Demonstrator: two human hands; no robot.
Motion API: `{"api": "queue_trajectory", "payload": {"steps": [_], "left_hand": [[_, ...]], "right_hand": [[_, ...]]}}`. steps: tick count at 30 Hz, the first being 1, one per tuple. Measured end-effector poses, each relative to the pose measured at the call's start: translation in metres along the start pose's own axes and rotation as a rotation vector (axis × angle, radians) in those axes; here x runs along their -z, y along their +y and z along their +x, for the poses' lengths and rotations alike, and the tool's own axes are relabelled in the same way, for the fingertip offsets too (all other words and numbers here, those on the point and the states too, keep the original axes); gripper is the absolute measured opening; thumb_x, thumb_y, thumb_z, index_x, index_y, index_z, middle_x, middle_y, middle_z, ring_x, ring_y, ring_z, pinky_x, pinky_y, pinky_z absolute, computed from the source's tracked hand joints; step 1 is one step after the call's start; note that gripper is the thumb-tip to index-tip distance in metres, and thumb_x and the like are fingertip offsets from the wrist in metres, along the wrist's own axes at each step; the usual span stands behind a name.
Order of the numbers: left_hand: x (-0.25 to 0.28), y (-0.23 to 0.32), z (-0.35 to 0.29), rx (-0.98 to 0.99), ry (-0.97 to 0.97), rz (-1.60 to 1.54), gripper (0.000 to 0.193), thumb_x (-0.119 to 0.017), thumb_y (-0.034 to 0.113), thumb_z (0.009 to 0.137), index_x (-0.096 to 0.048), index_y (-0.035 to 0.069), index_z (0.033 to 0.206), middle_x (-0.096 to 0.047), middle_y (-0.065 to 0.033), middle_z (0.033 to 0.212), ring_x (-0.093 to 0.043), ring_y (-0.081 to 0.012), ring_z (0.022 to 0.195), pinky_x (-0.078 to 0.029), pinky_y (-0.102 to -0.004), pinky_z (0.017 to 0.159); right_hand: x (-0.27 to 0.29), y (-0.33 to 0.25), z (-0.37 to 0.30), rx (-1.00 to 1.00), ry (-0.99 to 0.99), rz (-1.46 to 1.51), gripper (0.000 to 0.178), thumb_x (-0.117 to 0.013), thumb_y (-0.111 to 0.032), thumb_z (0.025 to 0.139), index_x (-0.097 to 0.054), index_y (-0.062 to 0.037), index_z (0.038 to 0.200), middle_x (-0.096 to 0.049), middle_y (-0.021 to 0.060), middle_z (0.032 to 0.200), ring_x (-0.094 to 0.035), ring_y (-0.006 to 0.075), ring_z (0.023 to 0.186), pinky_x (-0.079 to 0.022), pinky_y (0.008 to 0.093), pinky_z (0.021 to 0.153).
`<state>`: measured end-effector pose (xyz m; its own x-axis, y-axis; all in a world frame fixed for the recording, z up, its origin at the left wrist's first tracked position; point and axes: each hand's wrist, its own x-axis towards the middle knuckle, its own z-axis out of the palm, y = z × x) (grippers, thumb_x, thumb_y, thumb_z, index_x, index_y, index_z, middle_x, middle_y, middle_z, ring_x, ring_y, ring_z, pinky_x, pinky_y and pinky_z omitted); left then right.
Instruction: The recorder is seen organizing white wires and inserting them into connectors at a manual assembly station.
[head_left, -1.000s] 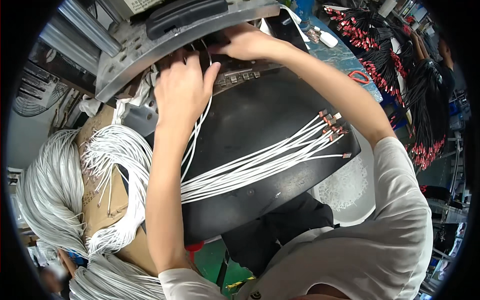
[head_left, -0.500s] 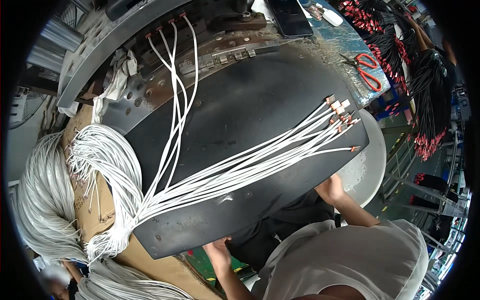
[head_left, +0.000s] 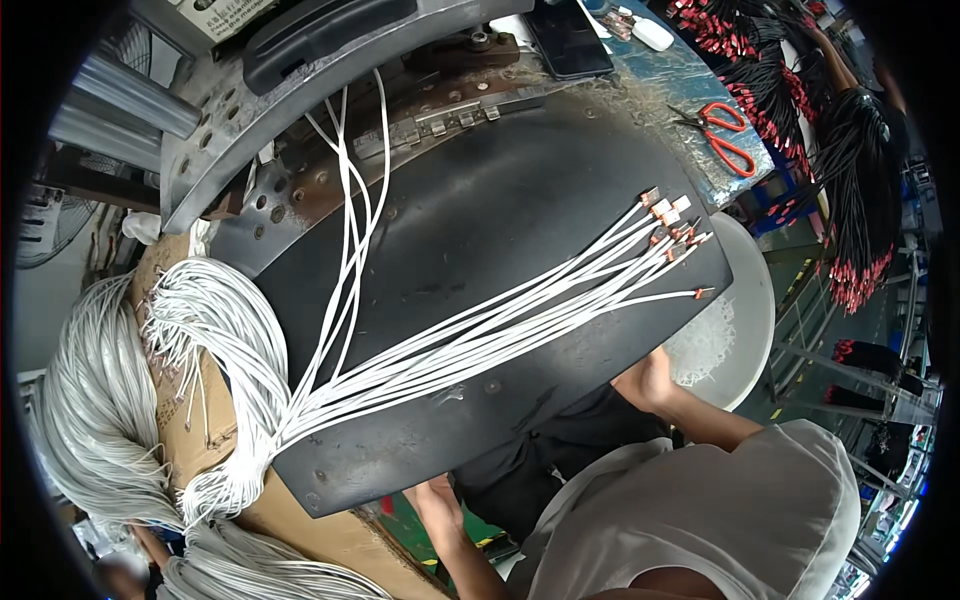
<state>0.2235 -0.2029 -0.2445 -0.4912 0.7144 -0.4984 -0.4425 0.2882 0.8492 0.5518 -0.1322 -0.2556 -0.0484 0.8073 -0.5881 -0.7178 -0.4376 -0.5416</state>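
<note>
1. The white wires (head_left: 470,330) lie fanned across the black work plate (head_left: 470,210) in the middle of the frame. Their terminal ends (head_left: 672,222) sit bunched at the right, and 3 or 4 strands run up to the press tool (head_left: 450,95) at upper centre.
2. The right hand (head_left: 645,382) is at the plate's lower right edge, just under the terminal ends and beside the white bowl (head_left: 740,300). Its fingers are curled under the rim, so I cannot tell whether they pinch anything.
3. The left hand (head_left: 432,495) is below the plate's lower edge at lower centre. It is mostly hidden, and its fingers cannot be made out.
4. To handle the wires well, I judge it best to lift 1 strand at a time near its terminal, so the fan does not tangle.
5. Keep the upper strands straight toward the press tool and do not drag them across the rest.
6. The loose wire bundle (head_left: 215,330) on the cardboard box (head_left: 215,420) at the left could snag, so draw from its near end.
7. The red scissors (head_left: 722,135) lie at upper right, well apart.
</note>
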Motion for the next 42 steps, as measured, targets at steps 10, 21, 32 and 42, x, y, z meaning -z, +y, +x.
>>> {"api": "queue_trajectory", "payload": {"steps": [10, 21, 32, 42], "left_hand": [[-0.117, 0.173, -0.024, -0.262, -1.261, 0.811, 0.027, -0.087, 0.010, 0.082, -0.073, 0.003, 0.104, -0.070, -0.0067, 0.091, -0.064, -0.0140, 0.073, -0.051, -0.0262, 0.068], [-0.198, 0.222, 0.013, -1.112, -1.023, 1.380, 0.014, -0.075, 0.003, 0.083, -0.070, -0.001, 0.096, -0.066, -0.0146, 0.087, -0.065, -0.0369, 0.087, -0.051, -0.0457, 0.079], [-0.176, 0.204, 0.045, -0.847, -0.762, 0.736, 0.015, -0.073, 0.001, 0.095, -0.071, -0.004, 0.109, -0.075, -0.0093, 0.089, -0.069, -0.0119, 0.079, -0.051, -0.0226, 0.073], [-0.211, 0.234, 0.072, -0.348, -1.024, 0.589, 0.015, -0.076, -0.004, 0.090, -0.072, -0.004, 0.105, -0.074, -0.0064, 0.096, -0.065, -0.0073, 0.085, -0.051, -0.0211, 0.080]], "right_hand": [[-0.073, -0.009, -0.040, -0.348, -1.121, -0.659, 0.049, -0.071, -0.022, 0.101, -0.054, -0.0030, 0.143, -0.061, 0.0061, 0.132, -0.061, 0.0123, 0.102, -0.053, 0.0284, 0.079], [-0.213, -0.194, 0.032, 0.601, -0.743, -1.420, 0.039, -0.077, -0.014, 0.093, -0.067, -0.0002, 0.128, -0.069, 0.0088, 0.122, -0.065, 0.0175, 0.100, -0.054, 0.0319, 0.087], [-0.226, -0.229, 0.021, 0.364, -1.023, -1.726, 0.036, -0.082, -0.017, 0.087, -0.069, 0.0039, 0.113, -0.074, 0.0116, 0.086, -0.068, 0.0168, 0.073, -0.055, 0.0321, 0.066], [-0.171, -0.270, 0.037, 0.198, -0.759, -1.369, 0.032, -0.074, -0.026, 0.099, -0.066, 0.0027, 0.109, -0.070, 0.0039, 0.082, -0.067, 0.0090, 0.065, -0.049, 0.0231, 0.053]]}}
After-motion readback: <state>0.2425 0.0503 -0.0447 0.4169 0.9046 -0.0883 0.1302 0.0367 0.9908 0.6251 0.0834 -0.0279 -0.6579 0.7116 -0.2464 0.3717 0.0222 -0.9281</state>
